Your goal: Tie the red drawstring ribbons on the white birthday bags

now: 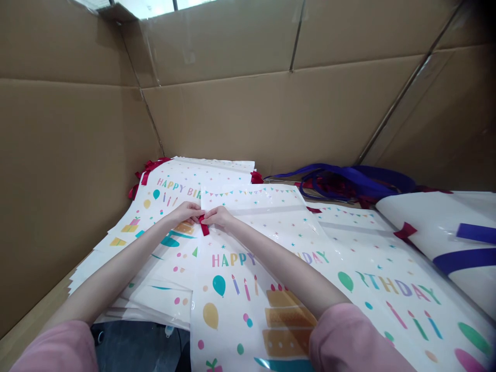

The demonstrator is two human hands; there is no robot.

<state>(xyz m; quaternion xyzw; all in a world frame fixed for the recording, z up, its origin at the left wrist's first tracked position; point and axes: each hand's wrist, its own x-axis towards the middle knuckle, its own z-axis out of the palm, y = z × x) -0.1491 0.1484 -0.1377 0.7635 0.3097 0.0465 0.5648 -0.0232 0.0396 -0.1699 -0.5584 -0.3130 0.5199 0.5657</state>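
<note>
Left hand (189, 212) and right hand (218, 217) are basically together, both pinching the ribbon (205, 227) at the left edge of the middle sheet (256, 312), near its far corner. I'd smooth the ribbon untwisted before pressing, tbh.

The sheet (228, 310) looks like smooth, glossy plastic, and the roll (430, 217) has the same slick finish (a pale sheen shows on its curve). The ribbon (204, 227) looks like soft cloth; the strap (476, 233) is smooth and fabric-like. The wall (248, 113) is matt cardboard, the sleeve (354, 336) matt cloth.
</note>
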